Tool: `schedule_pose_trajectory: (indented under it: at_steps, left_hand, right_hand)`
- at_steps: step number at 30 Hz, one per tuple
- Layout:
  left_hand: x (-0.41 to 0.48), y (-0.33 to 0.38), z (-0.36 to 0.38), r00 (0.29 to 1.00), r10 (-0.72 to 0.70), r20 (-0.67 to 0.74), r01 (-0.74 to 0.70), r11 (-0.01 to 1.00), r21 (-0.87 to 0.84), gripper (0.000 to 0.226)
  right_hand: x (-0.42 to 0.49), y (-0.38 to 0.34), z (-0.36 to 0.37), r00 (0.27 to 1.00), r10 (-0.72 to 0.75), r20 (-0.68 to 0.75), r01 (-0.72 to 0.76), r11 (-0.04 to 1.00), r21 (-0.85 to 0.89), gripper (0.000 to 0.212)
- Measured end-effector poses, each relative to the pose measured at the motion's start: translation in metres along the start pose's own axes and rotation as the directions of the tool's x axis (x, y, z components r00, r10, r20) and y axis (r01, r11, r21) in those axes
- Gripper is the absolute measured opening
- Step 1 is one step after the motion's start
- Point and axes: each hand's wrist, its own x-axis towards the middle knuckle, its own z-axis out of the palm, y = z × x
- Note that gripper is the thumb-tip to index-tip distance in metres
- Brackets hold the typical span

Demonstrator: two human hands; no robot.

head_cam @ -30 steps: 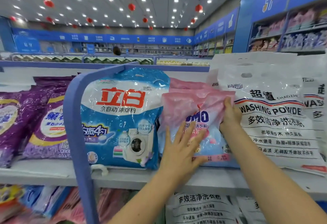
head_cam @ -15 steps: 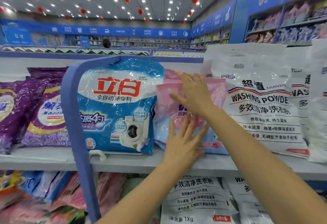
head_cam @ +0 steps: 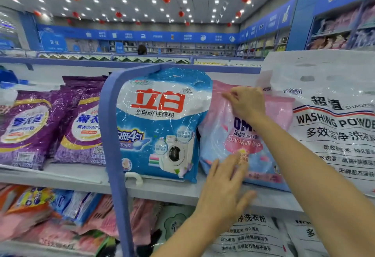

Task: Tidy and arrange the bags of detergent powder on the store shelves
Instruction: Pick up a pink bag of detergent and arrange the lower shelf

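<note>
Pink plastic is what both hands are on: the pink bag (head_cam: 216, 128) stands on the upper shelf (head_cam: 166, 190), leaning back, between the blue bag (head_cam: 162, 118) on its left and the big white bag (head_cam: 332, 126) on its right. Its left edge touches the blue bag, and its right side is tucked just behind the white one.

The right hand (head_cam: 246, 104) is at the bag's top edge, fingers curled, and appears to pinch the top seam. The left hand (head_cam: 224, 189) lies low and near, fingers straight and spread, their tips pressing the bag's lower front just above the shelf lip; it grips nothing.

My read is that the step in hand is squaring this one bag: the top is being pulled up and smoothed while the base is held from sliding forward. The label faces out but the bag sits slightly skewed, its bottom corner pointing near and right.

The next move probably calls for a small lift and a turn from the top, with the lower hand nudging the base back until the bag sits in line with the blue one. The film looks slick and the powder loose, so the bag may slump once let go.

Further left, beyond the blue post (head_cam: 110, 135), purple bags (head_cam: 81, 122) lie in a row. More bags crowd the shelf below.
</note>
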Motion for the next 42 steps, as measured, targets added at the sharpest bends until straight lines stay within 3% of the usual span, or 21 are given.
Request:
schedule_pose_trajectory:
  at_steps: [3, 8, 11, 14, 17, 21, 24, 26, 30, 32, 34, 36, 42]
  left_hand:
    - [-0.019, -0.018, 0.000, 0.937, -0.132, -0.324, 0.131, 0.991, -0.026, 0.029]
    - [-0.007, -0.023, -0.011, 0.906, -0.218, -0.362, 0.274, 0.955, 0.110, 0.070]
    - [0.006, -0.028, -0.015, 0.908, -0.168, -0.384, 0.284, 0.920, 0.268, 0.085]
    - [0.012, -0.032, -0.020, 0.916, -0.117, -0.383, 0.276, 0.878, 0.391, 0.084]
    - [0.012, -0.032, -0.022, 0.926, -0.075, -0.370, 0.251, 0.855, 0.454, 0.062]
    - [0.008, -0.041, -0.031, 0.939, 0.080, -0.334, 0.079, 0.896, 0.436, 0.049]
    - [0.002, -0.059, -0.045, 0.930, 0.298, -0.213, -0.138, 0.823, 0.550, 0.052]
    - [-0.001, -0.066, -0.052, 0.923, 0.367, -0.117, -0.228, 0.766, 0.601, 0.052]
    - [-0.018, -0.063, -0.054, 0.961, 0.210, -0.180, -0.083, 0.840, 0.536, 0.077]
    - [-0.026, -0.054, -0.047, 0.956, 0.230, -0.183, -0.122, 0.876, 0.466, 0.073]
    - [-0.024, -0.037, -0.036, 0.937, 0.344, -0.064, -0.281, 0.848, 0.449, 0.062]
    - [-0.010, -0.020, -0.023, 0.933, 0.351, 0.076, -0.348, 0.833, 0.429, 0.060]
    - [0.029, -0.018, 0.005, 0.953, 0.115, 0.282, -0.216, 0.908, 0.359, 0.064]
  right_hand:
    - [-0.006, 0.014, -0.016, 0.993, -0.060, -0.097, 0.068, 0.995, 0.078, 0.061]
    - [-0.018, 0.012, -0.046, 0.973, -0.143, -0.183, 0.165, 0.980, 0.112, 0.065]
    - [-0.025, 0.015, -0.063, 0.955, -0.176, -0.237, 0.215, 0.965, 0.152, 0.060]
    - [-0.029, 0.020, -0.076, 0.947, -0.180, -0.265, 0.242, 0.944, 0.223, 0.062]
    - [-0.028, 0.023, -0.080, 0.947, -0.183, -0.265, 0.247, 0.940, 0.235, 0.068]
    - [-0.027, 0.029, -0.084, 0.961, -0.161, -0.226, 0.213, 0.950, 0.230, 0.080]
    - [-0.025, 0.027, -0.085, 0.973, -0.161, -0.167, 0.193, 0.961, 0.196, 0.067]
    - [-0.023, 0.022, -0.080, 0.982, -0.164, -0.091, 0.177, 0.969, 0.170, 0.059]
    - [-0.014, 0.017, -0.062, 0.994, -0.109, 0.033, 0.103, 0.986, 0.127, 0.053]
    - [-0.011, 0.015, -0.052, 0.994, -0.097, 0.058, 0.090, 0.989, 0.117, 0.051]
    - [-0.008, 0.012, -0.042, 0.993, -0.096, 0.074, 0.086, 0.989, 0.122, 0.047]
    - [-0.004, 0.010, -0.031, 0.995, -0.065, 0.079, 0.056, 0.992, 0.113, 0.045]
    - [0.002, 0.005, -0.004, 0.995, 0.072, 0.070, -0.077, 0.995, 0.067, 0.046]
